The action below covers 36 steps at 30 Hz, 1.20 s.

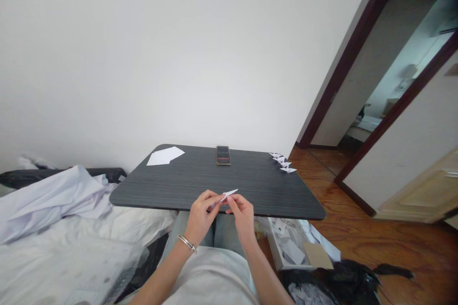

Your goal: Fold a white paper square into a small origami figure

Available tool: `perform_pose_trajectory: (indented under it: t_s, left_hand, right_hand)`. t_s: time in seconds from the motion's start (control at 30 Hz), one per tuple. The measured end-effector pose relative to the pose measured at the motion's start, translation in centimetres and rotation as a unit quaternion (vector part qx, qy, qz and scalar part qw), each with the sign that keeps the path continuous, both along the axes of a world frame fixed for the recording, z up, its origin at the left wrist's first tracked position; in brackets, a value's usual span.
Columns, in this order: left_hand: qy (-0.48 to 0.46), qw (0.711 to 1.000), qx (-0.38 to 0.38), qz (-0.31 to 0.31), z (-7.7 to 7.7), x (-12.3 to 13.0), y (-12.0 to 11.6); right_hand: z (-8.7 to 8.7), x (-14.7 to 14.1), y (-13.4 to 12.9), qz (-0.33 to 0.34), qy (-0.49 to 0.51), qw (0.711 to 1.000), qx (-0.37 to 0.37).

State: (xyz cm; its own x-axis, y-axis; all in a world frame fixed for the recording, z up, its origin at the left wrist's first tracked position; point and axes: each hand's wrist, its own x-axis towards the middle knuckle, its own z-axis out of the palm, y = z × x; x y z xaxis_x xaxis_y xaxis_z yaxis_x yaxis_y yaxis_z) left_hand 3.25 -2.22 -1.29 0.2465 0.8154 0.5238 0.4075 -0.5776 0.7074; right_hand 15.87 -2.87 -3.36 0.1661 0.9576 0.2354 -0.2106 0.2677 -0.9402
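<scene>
A small folded white paper [230, 193] with a pointed tip aimed up and to the right is held over the front edge of the dark table [179, 186]. My left hand [204, 209], with a silver bracelet on its wrist, pinches the paper's lower left part. The fingertips of my right hand [241, 209] close on its right side near the middle. Several small folded white paper shapes [282, 162] stand in a slanting row at the table's right. White paper sheets [164, 156] lie at its back left.
A phone [223, 155] lies at the table's back centre, close to the wall. White cloth [64, 200] covers the area at left. On the floor at right are a white box [286, 248] of papers and black bags [343, 281].
</scene>
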Motion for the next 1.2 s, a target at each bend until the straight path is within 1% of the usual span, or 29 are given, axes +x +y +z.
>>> perform_pose_trajectory:
  t_s: [0.2, 0.33, 0.47, 0.63, 0.83, 1.2]
  left_hand:
    - [0.036, 0.998, 0.047, 0.018, -0.24, -0.13, 0.11]
    - [0.040, 0.997, 0.066, 0.021, -0.54, -0.23, 0.32]
    - [0.028, 0.999, 0.045, 0.010, -0.57, -0.24, 0.42]
    - [-0.003, 1.000, 0.009, -0.014, -0.16, -0.13, 0.27]
    - [-0.014, 1.000, -0.001, -0.003, -0.16, -0.14, 0.36]
    - [-0.003, 1.000, -0.007, 0.004, -0.59, -0.18, 0.61]
  right_hand:
    - [-0.04, -0.14, 0.08, 0.009, 0.048, 0.999, 0.010]
    - [-0.12, -0.05, 0.23, 0.013, 0.064, 0.998, 0.007]
    - [-0.09, 0.04, 0.34, 0.011, 0.080, 0.997, -0.006]
    - [0.13, 0.10, 0.21, 0.004, 0.089, 0.996, -0.022]
    - [0.22, 0.08, 0.15, 0.035, 0.090, 0.995, -0.011]
    - [0.17, 0.08, 0.43, 0.034, 0.091, 0.995, -0.020]
